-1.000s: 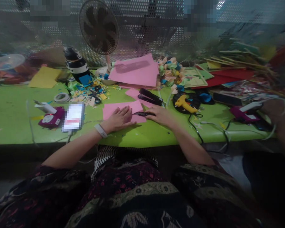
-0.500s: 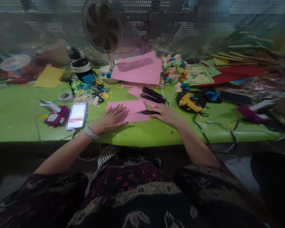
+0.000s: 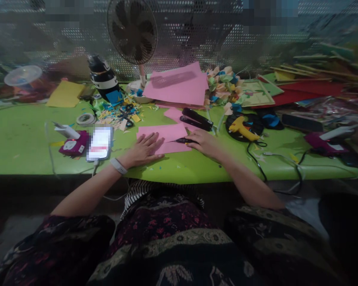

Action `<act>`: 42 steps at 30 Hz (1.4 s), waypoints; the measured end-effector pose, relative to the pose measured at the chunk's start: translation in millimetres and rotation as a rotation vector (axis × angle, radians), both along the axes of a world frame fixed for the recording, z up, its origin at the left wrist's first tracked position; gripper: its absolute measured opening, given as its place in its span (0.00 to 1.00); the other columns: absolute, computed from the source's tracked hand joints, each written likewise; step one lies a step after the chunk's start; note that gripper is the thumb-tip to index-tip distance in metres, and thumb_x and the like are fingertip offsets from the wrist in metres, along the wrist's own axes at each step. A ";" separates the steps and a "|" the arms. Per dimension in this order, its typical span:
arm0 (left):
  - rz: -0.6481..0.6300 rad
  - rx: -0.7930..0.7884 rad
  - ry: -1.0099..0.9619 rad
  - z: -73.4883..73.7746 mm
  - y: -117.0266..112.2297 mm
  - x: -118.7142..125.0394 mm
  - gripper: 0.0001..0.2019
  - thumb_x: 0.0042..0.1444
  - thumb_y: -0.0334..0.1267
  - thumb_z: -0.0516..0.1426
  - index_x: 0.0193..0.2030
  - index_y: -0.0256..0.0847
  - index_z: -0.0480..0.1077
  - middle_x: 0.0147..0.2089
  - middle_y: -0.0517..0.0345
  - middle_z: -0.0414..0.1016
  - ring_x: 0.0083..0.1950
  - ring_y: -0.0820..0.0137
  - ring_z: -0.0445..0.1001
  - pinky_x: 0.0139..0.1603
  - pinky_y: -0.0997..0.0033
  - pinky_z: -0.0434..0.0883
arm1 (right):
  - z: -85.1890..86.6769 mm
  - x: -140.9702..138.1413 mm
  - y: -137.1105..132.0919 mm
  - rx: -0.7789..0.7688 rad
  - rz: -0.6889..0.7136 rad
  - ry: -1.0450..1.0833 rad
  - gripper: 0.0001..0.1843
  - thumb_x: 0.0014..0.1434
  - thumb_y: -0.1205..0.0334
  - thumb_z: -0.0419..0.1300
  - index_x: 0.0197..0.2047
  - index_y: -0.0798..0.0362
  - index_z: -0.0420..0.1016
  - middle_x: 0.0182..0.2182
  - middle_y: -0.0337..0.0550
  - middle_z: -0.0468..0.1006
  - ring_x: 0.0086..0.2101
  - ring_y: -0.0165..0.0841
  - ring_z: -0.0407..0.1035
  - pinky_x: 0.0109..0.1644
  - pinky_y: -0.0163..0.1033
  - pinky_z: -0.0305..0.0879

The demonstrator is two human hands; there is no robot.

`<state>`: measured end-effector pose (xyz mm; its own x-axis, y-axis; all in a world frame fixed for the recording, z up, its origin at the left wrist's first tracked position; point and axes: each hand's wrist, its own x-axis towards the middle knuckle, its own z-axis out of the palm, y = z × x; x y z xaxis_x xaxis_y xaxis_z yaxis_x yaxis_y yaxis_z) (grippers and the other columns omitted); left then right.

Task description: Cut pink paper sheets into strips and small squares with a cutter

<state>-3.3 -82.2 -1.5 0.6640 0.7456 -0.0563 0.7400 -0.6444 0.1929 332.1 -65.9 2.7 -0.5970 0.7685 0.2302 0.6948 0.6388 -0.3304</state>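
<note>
A pink paper sheet (image 3: 161,130) lies on the green table in front of me. My left hand (image 3: 146,149) is spread flat over its left part, pressing it down. At the paper's right side my right hand (image 3: 204,145) is closed around a black pointed cutter (image 3: 183,140) with a small yellow part. Its tip points left over the sheet, where a thin line runs across the paper. My fingers cover most of the tool, so its exact kind is unclear. A black stapler (image 3: 197,119) rests just behind, on another pink piece (image 3: 172,114).
Behind are stacked pink sheets (image 3: 179,89), a fan (image 3: 133,31) and paper flowers (image 3: 223,85). Left stand a lit phone (image 3: 100,143), a purple power socket (image 3: 74,145) and tape (image 3: 86,119) beside paper scraps and scissors (image 3: 127,119). Right lies a yellow glue gun (image 3: 243,128) with cables.
The whole view has shifted slightly. My right hand sits a little further left over the paper, covering more of the cutter. My left hand stays flat on the sheet.
</note>
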 end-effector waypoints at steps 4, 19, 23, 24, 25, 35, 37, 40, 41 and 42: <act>0.013 -0.009 0.029 2.6 -0.7 0.9 0.44 0.68 0.73 0.36 0.82 0.50 0.43 0.84 0.51 0.37 0.84 0.55 0.37 0.81 0.45 0.38 | -1.6 10.9 -0.3 -0.017 0.028 0.023 0.18 0.69 0.59 0.61 0.59 0.46 0.83 0.49 0.52 0.81 0.51 0.46 0.72 0.57 0.55 0.69; 0.029 -0.011 0.005 3.3 -3.7 4.0 0.48 0.66 0.74 0.35 0.83 0.43 0.39 0.84 0.47 0.38 0.84 0.56 0.38 0.81 0.49 0.36 | 4.1 -5.5 -6.6 -0.036 0.006 -0.001 0.16 0.69 0.60 0.61 0.57 0.49 0.83 0.51 0.52 0.83 0.52 0.47 0.73 0.58 0.55 0.68; 0.028 -0.008 -0.003 1.7 -3.4 3.8 0.47 0.67 0.73 0.37 0.83 0.43 0.39 0.84 0.47 0.39 0.84 0.55 0.39 0.81 0.48 0.37 | 3.4 -3.0 -9.1 -0.029 0.001 -0.002 0.16 0.69 0.60 0.61 0.57 0.49 0.83 0.50 0.52 0.84 0.51 0.47 0.73 0.58 0.55 0.68; 0.025 -0.006 -0.006 1.0 -3.0 3.4 0.48 0.67 0.73 0.37 0.83 0.44 0.39 0.84 0.47 0.39 0.84 0.55 0.39 0.81 0.48 0.37 | 3.6 -5.0 -8.9 -0.027 0.000 -0.009 0.16 0.69 0.60 0.61 0.57 0.49 0.83 0.51 0.52 0.84 0.52 0.47 0.73 0.58 0.55 0.68; 0.023 -0.003 -0.009 0.1 -2.6 2.9 0.48 0.67 0.73 0.37 0.83 0.43 0.38 0.84 0.47 0.39 0.84 0.55 0.39 0.81 0.48 0.37 | 4.1 -7.9 -8.6 -0.026 -0.001 -0.019 0.16 0.69 0.60 0.62 0.58 0.49 0.82 0.51 0.52 0.83 0.52 0.48 0.73 0.58 0.56 0.68; 0.046 0.003 0.014 -1.4 -3.3 4.6 0.51 0.65 0.75 0.35 0.82 0.37 0.40 0.83 0.42 0.41 0.84 0.53 0.40 0.81 0.48 0.39 | 11.3 -38.2 -8.2 0.026 0.007 -0.081 0.17 0.70 0.61 0.61 0.59 0.48 0.81 0.52 0.52 0.82 0.54 0.47 0.73 0.60 0.56 0.69; 0.050 0.011 0.008 -1.1 -3.7 4.9 0.51 0.66 0.74 0.35 0.83 0.37 0.40 0.83 0.43 0.41 0.84 0.53 0.41 0.81 0.49 0.39 | 9.1 -37.4 -9.0 0.038 0.028 -0.075 0.16 0.70 0.61 0.60 0.58 0.48 0.81 0.50 0.52 0.82 0.54 0.46 0.73 0.60 0.57 0.70; 0.040 0.020 0.002 -1.4 -3.3 4.3 0.50 0.66 0.74 0.36 0.83 0.40 0.39 0.84 0.45 0.41 0.84 0.53 0.42 0.81 0.49 0.40 | 6.0 -32.4 -10.9 0.026 0.052 -0.053 0.15 0.70 0.62 0.61 0.58 0.49 0.81 0.49 0.52 0.82 0.53 0.47 0.74 0.59 0.56 0.71; 0.036 0.019 0.000 -1.6 -3.1 4.1 0.49 0.66 0.74 0.36 0.83 0.40 0.38 0.84 0.45 0.40 0.84 0.53 0.42 0.81 0.48 0.40 | 5.6 -30.8 -11.6 0.018 0.056 -0.045 0.15 0.70 0.61 0.61 0.57 0.49 0.82 0.49 0.53 0.82 0.52 0.47 0.74 0.59 0.55 0.71; 0.032 0.016 -0.002 -1.7 -3.1 4.1 0.49 0.66 0.74 0.36 0.83 0.41 0.38 0.84 0.45 0.40 0.84 0.53 0.41 0.81 0.48 0.40 | 5.6 -29.7 -12.2 0.013 0.055 -0.038 0.15 0.70 0.61 0.61 0.57 0.50 0.82 0.49 0.53 0.82 0.52 0.47 0.74 0.58 0.55 0.71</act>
